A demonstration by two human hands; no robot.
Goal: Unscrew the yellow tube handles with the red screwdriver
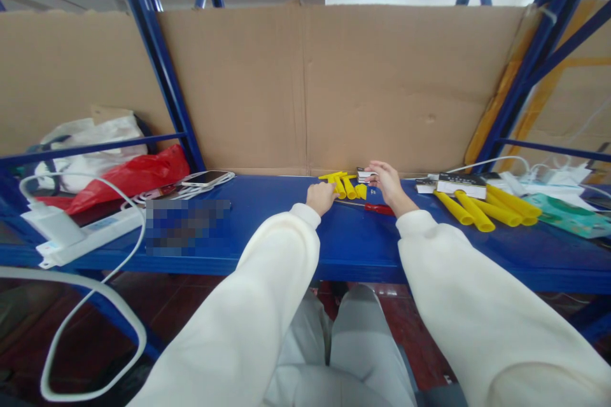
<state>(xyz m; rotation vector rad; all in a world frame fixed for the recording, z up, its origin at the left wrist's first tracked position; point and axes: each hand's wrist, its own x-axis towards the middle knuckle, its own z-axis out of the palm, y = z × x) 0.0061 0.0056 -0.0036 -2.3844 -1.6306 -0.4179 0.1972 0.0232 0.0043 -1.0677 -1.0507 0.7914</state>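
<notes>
My left hand [321, 198] is closed at the left of a small group of short yellow tubes [350, 189]. What its fingers hold, if anything, is hidden. Just right of it lies a screwdriver [379, 209] with a red handle and a thin shaft pointing left towards that hand. My right hand [387, 186] reaches behind the screwdriver handle, its bent fingers and thumb at the right end of a small black-and-white box [365, 175], which they seem to grip. A small blue piece with white marks [372, 191] sits below those fingers.
At the right lie several longer yellow tubes [472, 211], a black-and-white box [462, 185] and a green packet [575, 215]. A power strip [95, 238] with a looping white cable, a phone [207, 178] and a red bag [133, 178] are left. Cardboard [305, 89] walls the back.
</notes>
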